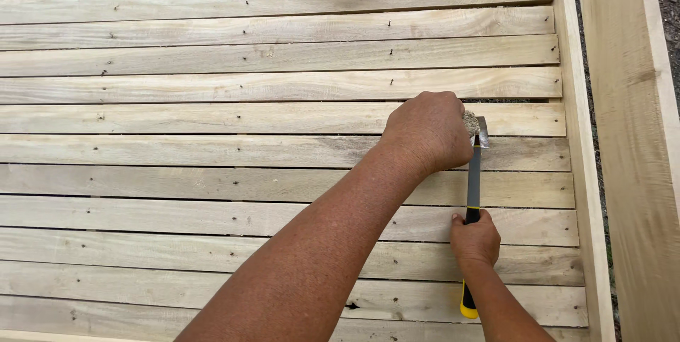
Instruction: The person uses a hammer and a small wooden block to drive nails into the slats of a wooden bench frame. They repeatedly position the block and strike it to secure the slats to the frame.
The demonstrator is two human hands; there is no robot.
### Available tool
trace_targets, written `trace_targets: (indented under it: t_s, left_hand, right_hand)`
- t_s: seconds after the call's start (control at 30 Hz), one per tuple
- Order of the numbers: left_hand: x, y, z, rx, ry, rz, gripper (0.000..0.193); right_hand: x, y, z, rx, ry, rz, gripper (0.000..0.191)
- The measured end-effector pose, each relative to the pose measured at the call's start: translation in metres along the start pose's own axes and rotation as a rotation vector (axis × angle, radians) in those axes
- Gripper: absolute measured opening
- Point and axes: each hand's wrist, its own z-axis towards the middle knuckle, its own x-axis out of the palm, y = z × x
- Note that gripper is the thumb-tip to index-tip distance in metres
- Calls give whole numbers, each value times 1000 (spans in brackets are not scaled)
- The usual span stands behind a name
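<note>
Two bare forearms – no sleeves, gloves or rings – on either grip (428, 133)

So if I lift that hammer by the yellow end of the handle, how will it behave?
The hammer is probably stiff and head-heavy: its metal head sits far from the yellow grip end, so it may tip forward. The right hand grips mid-handle, which suggests better balance there.

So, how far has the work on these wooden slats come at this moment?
The upper slats already carry nails, some standing proud. In hand: the right hand grips a hammer, its head at a slat near the right rail, and the left hand rests beside the head. Whether that end has a nail cannot be seen.
</note>
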Motion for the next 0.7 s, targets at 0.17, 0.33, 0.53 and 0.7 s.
trace_targets:
  t_s: [0.17, 0.33, 0.53, 0.7]
  left_hand:
    - [23, -9, -18, -122, 78, 44, 19]
    - [63, -2, -31, -129, -2, 14, 27]
    - [74, 38, -68, -68, -167, -40, 54]
    - [42, 76, -120, -196, -6, -46, 56]
  right_hand:
    - [-7, 3, 16, -111, 59, 46, 38]
    - [-35, 2, 3, -5, 274, 84, 34]
    - [-48, -19, -39, -17, 391, -16, 31]
    - [-43, -27, -54, -54, 437, -119, 34]
